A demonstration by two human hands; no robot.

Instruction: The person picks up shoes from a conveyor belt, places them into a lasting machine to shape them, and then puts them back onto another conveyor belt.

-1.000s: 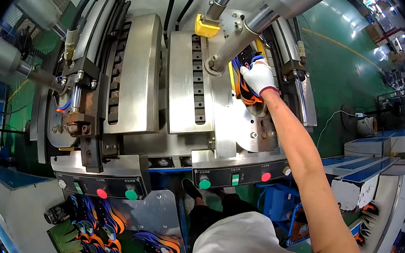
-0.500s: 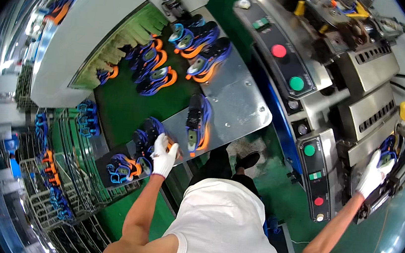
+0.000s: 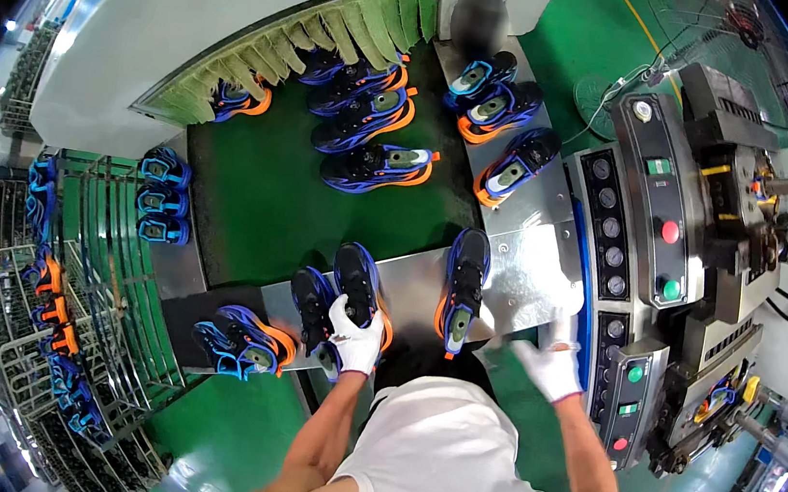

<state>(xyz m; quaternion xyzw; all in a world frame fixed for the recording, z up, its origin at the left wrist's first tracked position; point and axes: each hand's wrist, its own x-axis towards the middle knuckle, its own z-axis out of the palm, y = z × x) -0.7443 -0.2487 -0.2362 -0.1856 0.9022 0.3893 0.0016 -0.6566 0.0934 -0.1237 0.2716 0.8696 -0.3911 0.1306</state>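
My left hand [image 3: 357,341], in a white glove, grips the heel end of a black and blue sneaker [image 3: 357,279] with an orange sole. That sneaker lies at the metal table's near edge, close beside another dark sneaker [image 3: 311,305]. My right hand [image 3: 552,366], gloved too, is held off the table's near right corner with thumb and fingers apart and nothing in it. Between the hands, a single sneaker [image 3: 464,288] lies toe away from me. To the left, a pair of sneakers [image 3: 252,342] sits on a dark plate.
Several sneakers [image 3: 369,127] ride on a green conveyor belt [image 3: 253,201] before a fringed curtain [image 3: 310,42]. More stand on the metal table [image 3: 534,252]. A press machine with a button panel [image 3: 656,203] stands right, a sneaker [image 3: 714,401] in its lower station. Wire racks [image 3: 110,262] hold shoes at left.
My right hand has come away from the sneaker in the press and back toward the table. My left hand has closed on a sneaker's heel. The view has turned.
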